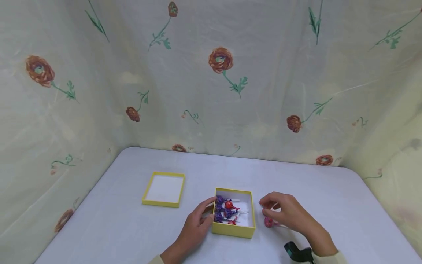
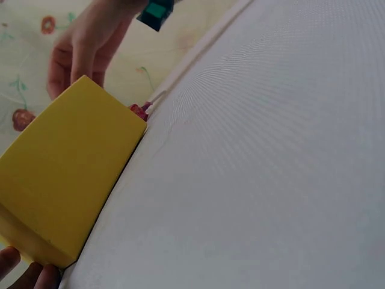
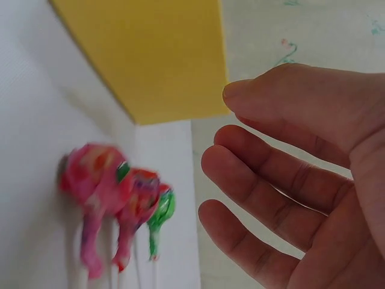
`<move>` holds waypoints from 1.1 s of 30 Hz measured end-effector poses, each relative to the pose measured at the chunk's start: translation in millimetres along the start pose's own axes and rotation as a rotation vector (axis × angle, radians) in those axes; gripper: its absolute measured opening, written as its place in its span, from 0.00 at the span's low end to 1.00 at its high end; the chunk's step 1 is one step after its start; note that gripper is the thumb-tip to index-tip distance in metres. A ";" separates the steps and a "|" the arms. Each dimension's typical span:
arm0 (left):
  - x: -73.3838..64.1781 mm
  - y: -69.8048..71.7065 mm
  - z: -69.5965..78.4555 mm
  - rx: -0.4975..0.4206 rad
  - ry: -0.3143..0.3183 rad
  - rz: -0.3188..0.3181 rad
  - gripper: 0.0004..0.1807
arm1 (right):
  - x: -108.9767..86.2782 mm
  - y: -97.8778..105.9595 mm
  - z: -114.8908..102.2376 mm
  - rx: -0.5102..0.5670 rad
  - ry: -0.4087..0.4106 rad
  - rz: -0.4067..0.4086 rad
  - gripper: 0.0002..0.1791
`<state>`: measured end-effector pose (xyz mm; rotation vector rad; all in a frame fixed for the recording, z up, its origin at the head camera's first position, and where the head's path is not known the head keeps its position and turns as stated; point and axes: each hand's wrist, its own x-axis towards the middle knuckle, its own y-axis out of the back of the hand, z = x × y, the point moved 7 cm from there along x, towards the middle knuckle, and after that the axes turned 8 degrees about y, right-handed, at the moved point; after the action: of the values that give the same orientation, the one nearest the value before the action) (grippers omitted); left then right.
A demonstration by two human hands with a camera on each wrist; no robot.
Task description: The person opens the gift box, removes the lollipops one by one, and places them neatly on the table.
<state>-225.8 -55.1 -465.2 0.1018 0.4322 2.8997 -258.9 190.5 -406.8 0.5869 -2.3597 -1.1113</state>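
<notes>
In the head view, a yellow box (image 1: 233,230) with a white inside stands before me. Purple-wrapped lollipops (image 1: 219,216) and red ones (image 1: 229,205) lie in it, mostly at its left side. My left hand (image 1: 196,226) rests on the box's left wall; in the left wrist view its fingertips (image 2: 47,277) touch that wall. Right of the box hovers my right hand (image 1: 285,209), fingers loosely bent and holding nothing. Below it, the right wrist view shows a pink lollipop (image 3: 96,177), a red-pink one (image 3: 143,195) and a green one (image 3: 162,206) on the table.
A yellow-rimmed lid (image 1: 165,189), white inside, lies on the table left of and behind the box. The white table (image 1: 115,220) is bounded by a flowered curtain (image 1: 257,110) at the back and sides. A dark device (image 1: 298,252) is near my right wrist.
</notes>
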 end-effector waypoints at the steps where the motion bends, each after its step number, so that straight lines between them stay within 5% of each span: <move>1: -1.9 1.0 5.4 -0.001 0.002 0.000 0.27 | 2.3 0.2 -1.4 -0.002 0.008 0.001 0.09; 5: -8.2 4.6 20.7 0.002 0.008 0.002 0.27 | 11.9 0.8 -6.9 0.000 -0.004 0.008 0.09; 22: -10.1 5.2 24.6 -0.005 0.015 0.004 0.27 | 43.5 -11.4 -32.4 0.055 0.107 0.058 0.09; 33: 5.6 -3.0 -16.2 -0.003 0.011 0.003 0.28 | 55.7 -30.7 -35.9 0.096 0.124 0.068 0.10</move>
<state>-232.3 -55.6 -481.4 0.0859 0.4293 2.9057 -277.6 120.4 -398.3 0.5866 -2.3175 -0.9102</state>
